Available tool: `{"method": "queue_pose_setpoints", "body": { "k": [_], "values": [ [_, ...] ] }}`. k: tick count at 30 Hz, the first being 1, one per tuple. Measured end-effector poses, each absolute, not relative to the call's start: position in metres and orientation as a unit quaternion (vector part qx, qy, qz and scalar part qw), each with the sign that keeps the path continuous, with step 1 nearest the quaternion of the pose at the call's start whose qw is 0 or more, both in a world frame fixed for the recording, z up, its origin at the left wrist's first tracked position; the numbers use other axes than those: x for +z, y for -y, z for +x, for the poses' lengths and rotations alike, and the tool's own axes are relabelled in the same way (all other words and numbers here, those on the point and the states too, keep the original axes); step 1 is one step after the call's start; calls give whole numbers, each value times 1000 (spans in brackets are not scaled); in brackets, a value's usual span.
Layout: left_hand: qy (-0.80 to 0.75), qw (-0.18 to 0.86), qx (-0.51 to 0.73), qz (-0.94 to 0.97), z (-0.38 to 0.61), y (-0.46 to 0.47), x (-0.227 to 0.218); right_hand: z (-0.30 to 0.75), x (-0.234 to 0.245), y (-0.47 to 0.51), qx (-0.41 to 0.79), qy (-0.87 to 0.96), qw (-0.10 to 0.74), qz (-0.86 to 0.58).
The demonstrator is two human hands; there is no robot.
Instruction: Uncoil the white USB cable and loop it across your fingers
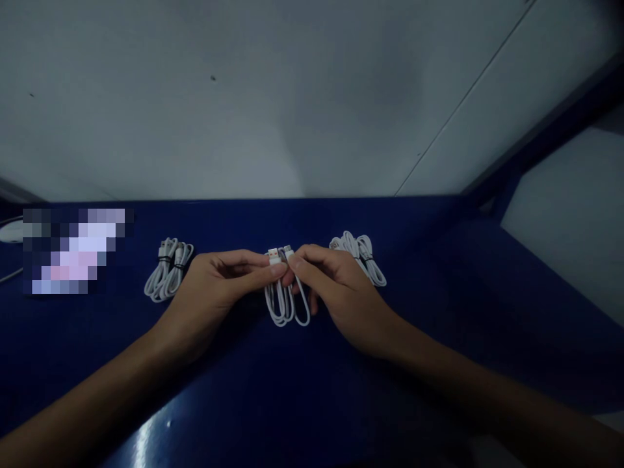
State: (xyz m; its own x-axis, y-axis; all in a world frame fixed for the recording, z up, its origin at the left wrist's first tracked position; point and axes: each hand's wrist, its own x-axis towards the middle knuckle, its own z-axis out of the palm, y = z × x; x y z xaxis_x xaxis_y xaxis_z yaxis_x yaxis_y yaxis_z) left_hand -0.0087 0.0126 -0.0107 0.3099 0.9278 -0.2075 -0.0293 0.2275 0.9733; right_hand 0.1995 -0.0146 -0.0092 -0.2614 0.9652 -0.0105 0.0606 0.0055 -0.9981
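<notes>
A coiled white USB cable [285, 305] hangs in folded loops between both hands over the dark blue table [273, 403]. My left hand [219, 286] pinches it near the USB plug end at the top. My right hand [331, 286] pinches the other connector end right beside it, fingers closed. A bundled white cable [168, 270] tied with a dark band lies to the left of my left hand. Another bundled white cable [363, 257] lies behind my right hand, partly hidden by it.
A grey-white wall [292, 97] rises directly behind the table. A blurred-out patch [73, 250] sits at the table's left, with a white object [10, 231] at the far left edge. The table's edge runs diagonally at the right [536, 260].
</notes>
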Motion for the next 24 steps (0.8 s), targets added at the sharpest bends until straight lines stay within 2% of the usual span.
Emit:
{"method": "queue_pose_setpoints", "body": {
  "k": [24],
  "values": [
    [-437, 647, 379, 497, -10, -13, -15, 199, -9, 15, 542, 579, 410, -450]
  ]
}}
